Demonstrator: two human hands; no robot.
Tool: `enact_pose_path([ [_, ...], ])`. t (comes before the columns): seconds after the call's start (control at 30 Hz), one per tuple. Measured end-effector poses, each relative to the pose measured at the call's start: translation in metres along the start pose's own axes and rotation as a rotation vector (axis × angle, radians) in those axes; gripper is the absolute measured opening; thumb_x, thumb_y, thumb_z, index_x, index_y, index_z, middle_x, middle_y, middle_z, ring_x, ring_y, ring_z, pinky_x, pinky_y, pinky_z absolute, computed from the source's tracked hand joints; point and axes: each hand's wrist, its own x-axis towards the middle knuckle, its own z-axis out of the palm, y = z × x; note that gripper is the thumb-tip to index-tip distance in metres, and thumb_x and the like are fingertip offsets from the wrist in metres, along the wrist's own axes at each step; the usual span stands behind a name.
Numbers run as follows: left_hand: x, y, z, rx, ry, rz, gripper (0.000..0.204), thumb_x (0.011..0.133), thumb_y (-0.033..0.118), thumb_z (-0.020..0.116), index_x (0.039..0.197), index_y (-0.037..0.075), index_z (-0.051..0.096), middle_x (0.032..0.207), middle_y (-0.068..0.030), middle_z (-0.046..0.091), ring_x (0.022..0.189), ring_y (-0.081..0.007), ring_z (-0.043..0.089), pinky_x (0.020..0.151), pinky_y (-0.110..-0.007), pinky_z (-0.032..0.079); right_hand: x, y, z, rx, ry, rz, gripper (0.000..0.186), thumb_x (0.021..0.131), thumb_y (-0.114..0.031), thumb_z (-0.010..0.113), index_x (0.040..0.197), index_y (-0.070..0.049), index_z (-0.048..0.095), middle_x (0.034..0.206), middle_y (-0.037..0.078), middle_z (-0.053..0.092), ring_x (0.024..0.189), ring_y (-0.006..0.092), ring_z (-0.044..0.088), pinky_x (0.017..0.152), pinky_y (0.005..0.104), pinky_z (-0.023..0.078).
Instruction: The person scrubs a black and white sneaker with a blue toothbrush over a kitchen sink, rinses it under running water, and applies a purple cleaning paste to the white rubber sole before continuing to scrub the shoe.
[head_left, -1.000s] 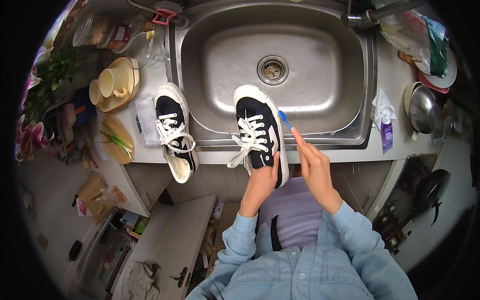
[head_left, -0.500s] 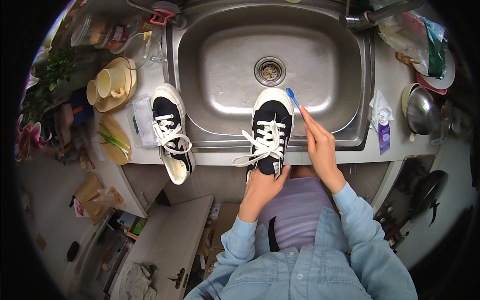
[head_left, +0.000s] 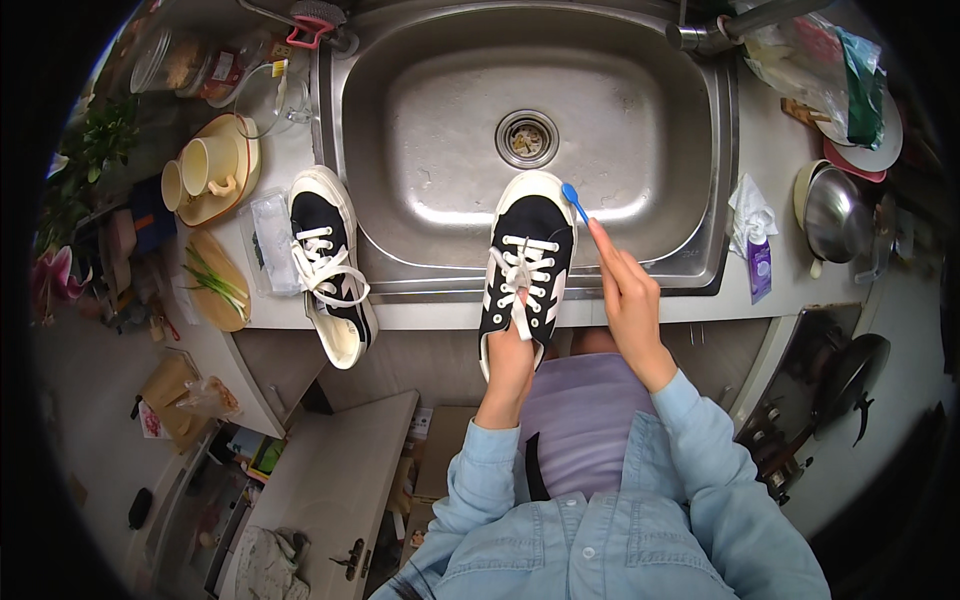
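A black sneaker point(head_left: 535, 220) with white laces and a white toe cap is held over the sink's front edge, toe pointing away. My left hand point(head_left: 509, 362) reaches into its opening under the laces, holding it from inside; the fingers are hidden. A blue toothbrush point(head_left: 576, 203) is gripped by the handle in my right hand point(head_left: 630, 305). Its head lies at the right side of the toe cap; whether it touches is hard to tell. The matching sneaker point(head_left: 318, 215) rests on the counter at the sink's left, heel overhanging the front edge.
Ahead lies a steel sink point(head_left: 430, 110) with a faucet point(head_left: 700, 38) at its far right. Cups point(head_left: 208, 165) on a tray and a cutting board point(head_left: 222, 305) with green stalks stand left. Right are a purple packet point(head_left: 759, 268) and a metal bowl point(head_left: 835, 220). A cabinet door point(head_left: 325, 480) hangs open below.
My left hand has slid from the shoe's tongue and heel into its opening. The laces now hang differently, bunched at the middle. The toothbrush stays by the toe cap.
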Motion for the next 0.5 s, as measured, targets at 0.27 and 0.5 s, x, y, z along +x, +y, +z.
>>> enact_pose_path([
  [0.27,0.006,-0.008,-0.001,0.092,0.058,0.08,0.044,0.106,0.017,0.054,0.145,-0.003,0.047,0.137,-0.011,0.058,0.121,-0.0166,0.057,0.1,-0.028,0.046,-0.015,0.003,-0.003,-0.042,-0.027,0.005,0.068,0.087,0.013,0.057,0.147,-0.02,0.053,0.079,0.016,0.052,0.062,0.0308,0.051,0.057,0.0287,0.044],
  [0.5,0.015,-0.015,-0.005,0.197,0.122,0.067,0.04,0.106,0.017,0.053,0.141,-0.003,0.051,0.128,-0.0111,0.064,0.111,-0.0162,0.063,0.093,-0.028,0.053,0.014,0.002,0.006,-0.052,-0.006,-0.061,0.068,0.088,0.012,0.058,0.147,-0.022,0.054,0.076,0.015,0.047,0.061,0.0317,0.049,0.056,0.0331,0.043],
])
